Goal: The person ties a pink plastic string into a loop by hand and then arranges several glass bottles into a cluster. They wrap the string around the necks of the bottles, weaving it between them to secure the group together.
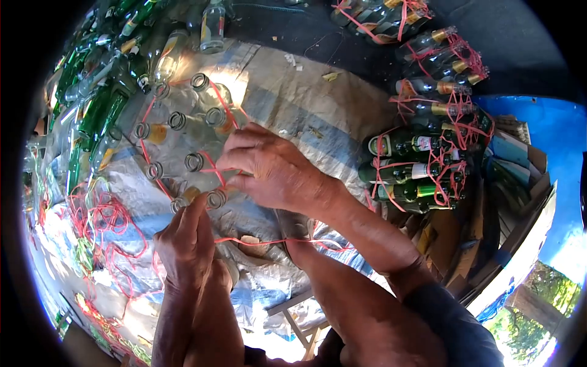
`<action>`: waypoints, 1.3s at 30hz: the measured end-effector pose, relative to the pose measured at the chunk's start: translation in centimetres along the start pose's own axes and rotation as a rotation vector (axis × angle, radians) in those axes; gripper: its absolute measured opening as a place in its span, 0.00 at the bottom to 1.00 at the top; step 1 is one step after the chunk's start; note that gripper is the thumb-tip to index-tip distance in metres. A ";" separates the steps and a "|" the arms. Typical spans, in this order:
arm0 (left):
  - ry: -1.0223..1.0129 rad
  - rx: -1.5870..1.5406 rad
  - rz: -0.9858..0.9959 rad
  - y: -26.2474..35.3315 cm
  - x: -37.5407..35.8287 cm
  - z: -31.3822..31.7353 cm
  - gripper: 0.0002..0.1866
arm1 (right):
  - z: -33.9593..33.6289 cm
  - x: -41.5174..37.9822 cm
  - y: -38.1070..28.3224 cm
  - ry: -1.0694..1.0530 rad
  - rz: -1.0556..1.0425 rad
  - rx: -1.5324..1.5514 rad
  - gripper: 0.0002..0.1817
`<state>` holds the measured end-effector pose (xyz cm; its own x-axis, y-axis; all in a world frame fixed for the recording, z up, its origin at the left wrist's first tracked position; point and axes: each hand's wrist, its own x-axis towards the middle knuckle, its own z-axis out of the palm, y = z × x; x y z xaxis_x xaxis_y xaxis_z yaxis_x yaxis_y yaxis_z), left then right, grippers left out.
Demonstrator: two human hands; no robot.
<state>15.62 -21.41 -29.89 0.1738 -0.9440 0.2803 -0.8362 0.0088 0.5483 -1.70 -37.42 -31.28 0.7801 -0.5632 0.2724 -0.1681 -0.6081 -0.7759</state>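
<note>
Several clear glass bottles (177,121) stand upright close together, their open mouths toward me. Pink plastic string (144,151) runs around the outside of this group and between some of the necks. My right hand (269,168) is closed, its thumb and fingers pinching the string beside the near right bottles. At the front of the group, my left hand (186,241) is closed on string next to a bottle neck, its fingertips partly hidden. A loose length of the string trails from the left hand to the right, across my legs.
Bundles of bottles tied with pink string (422,162) lie at the right. Loose green and clear bottles (98,113) are heaped at the left. Tangled pink string (110,214) lies at the near left. A tarp (293,116) covers the ground; cardboard (449,238) is at the right.
</note>
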 end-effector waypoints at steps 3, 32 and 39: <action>-0.031 0.037 0.029 0.1 0.3 -0.3 0.17 | -0.1 0.0 -0.2 -0.002 -0.005 -0.016 0.14; -0.025 -0.136 -0.063 -1.7 -1.7 0.8 0.18 | 0.7 0.4 -0.1 -0.038 0.005 -0.045 0.16; -0.033 -0.145 -0.041 -2.2 -1.9 1.2 0.18 | 0.6 0.6 -0.3 -0.052 0.004 -0.012 0.16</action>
<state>16.51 -19.97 -32.55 0.1870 -0.9548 0.2312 -0.7445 0.0158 0.6675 -0.81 -37.29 -31.25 0.8096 -0.5359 0.2396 -0.1779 -0.6130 -0.7698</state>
